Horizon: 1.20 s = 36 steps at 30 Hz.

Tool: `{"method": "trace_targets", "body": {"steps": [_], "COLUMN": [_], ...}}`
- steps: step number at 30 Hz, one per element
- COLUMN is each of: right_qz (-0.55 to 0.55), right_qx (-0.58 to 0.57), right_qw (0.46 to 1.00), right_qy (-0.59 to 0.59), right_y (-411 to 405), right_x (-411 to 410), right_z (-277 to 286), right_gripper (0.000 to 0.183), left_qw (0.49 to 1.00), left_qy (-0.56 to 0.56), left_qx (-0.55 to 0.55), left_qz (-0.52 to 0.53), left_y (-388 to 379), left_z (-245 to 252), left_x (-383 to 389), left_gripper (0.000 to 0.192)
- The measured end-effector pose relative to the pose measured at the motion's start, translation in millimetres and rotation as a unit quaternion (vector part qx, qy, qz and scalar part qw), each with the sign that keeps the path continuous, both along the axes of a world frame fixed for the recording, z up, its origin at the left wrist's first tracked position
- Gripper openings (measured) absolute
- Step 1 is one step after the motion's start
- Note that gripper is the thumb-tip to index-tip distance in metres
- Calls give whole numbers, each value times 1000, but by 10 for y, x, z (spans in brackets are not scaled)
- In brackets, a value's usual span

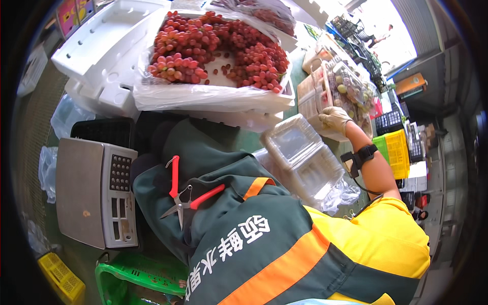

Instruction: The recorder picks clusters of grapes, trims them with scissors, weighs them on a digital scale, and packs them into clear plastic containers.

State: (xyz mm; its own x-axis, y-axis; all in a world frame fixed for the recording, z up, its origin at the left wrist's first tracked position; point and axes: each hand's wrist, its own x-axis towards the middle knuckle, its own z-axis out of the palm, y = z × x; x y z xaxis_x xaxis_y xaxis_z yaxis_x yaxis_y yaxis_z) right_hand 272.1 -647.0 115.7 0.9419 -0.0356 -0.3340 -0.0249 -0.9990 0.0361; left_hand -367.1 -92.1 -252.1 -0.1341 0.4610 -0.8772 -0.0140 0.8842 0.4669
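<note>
My right hand (335, 119), in a light glove, is at the near rim of a pale plastic basket (309, 95), its fingers curled by the lower end of the wire handle (315, 85). Clear boxes of grapes (349, 85) fill that basket. My left hand is out of view. Before me, red grapes (187, 38) lie in a plastic-lined white foam box (213, 97), with loose ones on its bare floor. Red-handled pruning shears (179, 202) rest on my apron with their blades apart. An open clear plastic clamshell box (301, 152) is beside my lap.
A weighing scale (82, 190) stands at the left, near white foam boxes (110, 42). A green basket (141, 270) is below it, and a yellow crate (61, 276) is at the lower left. More crates (398, 152) are stacked at the right. A person (381, 36) is farther off.
</note>
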Motion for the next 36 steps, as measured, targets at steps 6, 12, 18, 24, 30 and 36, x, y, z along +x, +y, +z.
{"method": "trace_targets", "body": {"steps": [6,12,18,24,30,36], "right_qz": [16,118,130,-2,-225,-188], "right_qx": [-24,-35,71,151,436,430], "right_qw": [987,969,983,989,867,858], "right_qy": [155,213,113,-9,-88,-208], "right_y": [134,130,-89,-267,-867,-568], "right_x": [-178,-437,-623,-895,-783,-566], "right_z": [-1133,-1720,-1547,-1255,-716,-49], "right_gripper": [45,35,29,25,11,10], "left_qw": [994,961,867,743,646,648], "left_qy": [83,81,-8,-148,-455,-416], "left_qx": [12,237,439,516,419,298], "left_qz": [-66,-121,-234,-399,-447,-564], "left_y": [386,308,750,271,-502,-1176], "left_z": [333,1842,2407,3008,3321,3346], "left_x": [-47,1108,1844,3638,4840,5348], "left_gripper": [63,55,52,42,36,40]}}
